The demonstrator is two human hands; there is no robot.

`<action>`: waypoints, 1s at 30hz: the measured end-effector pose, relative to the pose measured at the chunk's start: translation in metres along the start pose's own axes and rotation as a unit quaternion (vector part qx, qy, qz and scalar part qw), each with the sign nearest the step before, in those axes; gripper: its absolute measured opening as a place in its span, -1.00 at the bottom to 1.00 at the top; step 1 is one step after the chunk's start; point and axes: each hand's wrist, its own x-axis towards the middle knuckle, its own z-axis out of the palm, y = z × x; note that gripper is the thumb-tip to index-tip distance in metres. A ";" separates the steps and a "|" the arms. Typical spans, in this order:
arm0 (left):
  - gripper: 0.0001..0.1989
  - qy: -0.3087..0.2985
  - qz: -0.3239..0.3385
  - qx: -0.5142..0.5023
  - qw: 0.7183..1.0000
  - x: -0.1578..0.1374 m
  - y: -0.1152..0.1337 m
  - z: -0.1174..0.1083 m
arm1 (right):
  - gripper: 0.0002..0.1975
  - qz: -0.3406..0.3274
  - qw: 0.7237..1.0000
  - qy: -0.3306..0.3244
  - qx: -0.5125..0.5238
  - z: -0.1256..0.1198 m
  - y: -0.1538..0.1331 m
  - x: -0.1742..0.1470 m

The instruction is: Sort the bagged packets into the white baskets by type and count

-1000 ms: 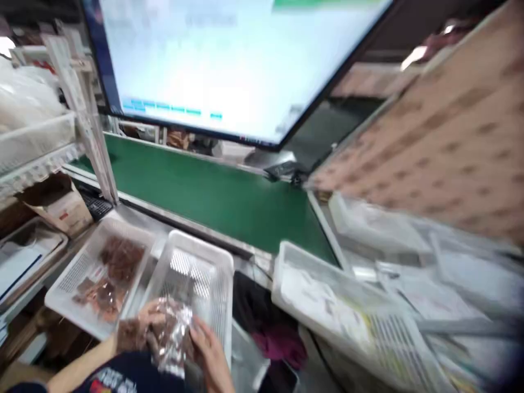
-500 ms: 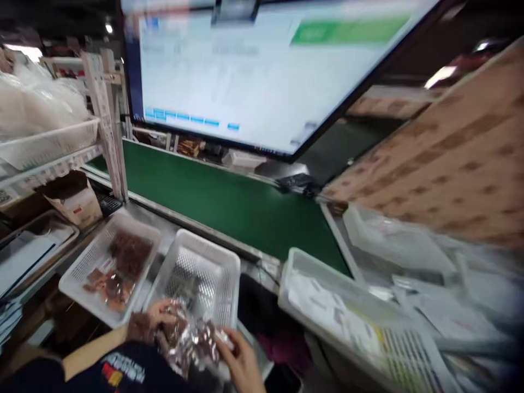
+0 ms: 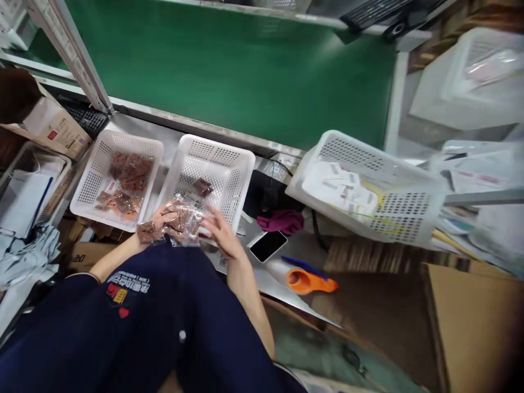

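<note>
My left hand [image 3: 160, 216] is closed on a bunch of clear plastic packets [image 3: 180, 222] with brown contents, held at the near edge of a white perforated basket [image 3: 241, 164]. Beside the bunch, on its right, my right hand [image 3: 223, 232] has its fingers stretched out and apart; whether the fingertips touch the plastic I cannot tell. Inside that basket lies a small dark brown packet [image 3: 203, 187]. Left of it stands a second white basket [image 3: 88, 183], where several reddish-brown packets [image 3: 131, 172] are heaped.
Behind the baskets runs a green conveyor belt [image 3: 245, 76]. To the right are a phone [image 3: 268, 245], a purple cloth [image 3: 282, 222], an orange-handled tool [image 3: 305, 281] and a white basket of labels [image 3: 409, 180]. An open carton [image 3: 61, 128] and a keyboard [image 3: 85, 117] stand at left.
The view has tipped downward, so the monitor is out of sight. My right hand's fingers have spread from the packets' edge. My left hand still holds the bunch.
</note>
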 end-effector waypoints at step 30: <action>-0.42 -0.084 -0.039 -0.178 0.980 0.014 -0.012 -0.015 | -0.38 -0.098 0.993 -0.066 -0.003 0.023 0.007 0.022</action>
